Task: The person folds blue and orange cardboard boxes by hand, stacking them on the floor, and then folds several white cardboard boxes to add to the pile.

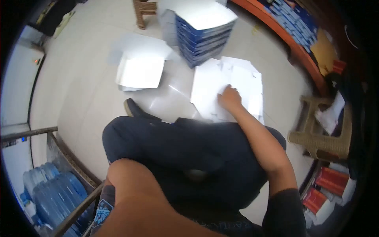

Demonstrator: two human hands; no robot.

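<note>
My right hand [230, 98] lies on a stack of flat white cardboard box blanks [248, 85] on the floor, just in front of my right knee. Its fingers are curled down against the top blank; how firmly they pinch it is hard to see. My left arm [132, 179] is bent, with the elbow over my left knee, and the left hand is out of view. Ahead and left of the blanks sits a white folded cardboard box piece [141, 71], partly blurred. Behind stands a tall stack of blue-sided boxes [203, 37] with a white top.
A brown plastic stool [323, 136] with a crumpled white item stands at my right, near red-and-white packs [333, 181]. Large blue water bottles [59, 193] stand behind a metal frame [73, 166] at my left. An orange-edged table [276, 25] runs along the upper right.
</note>
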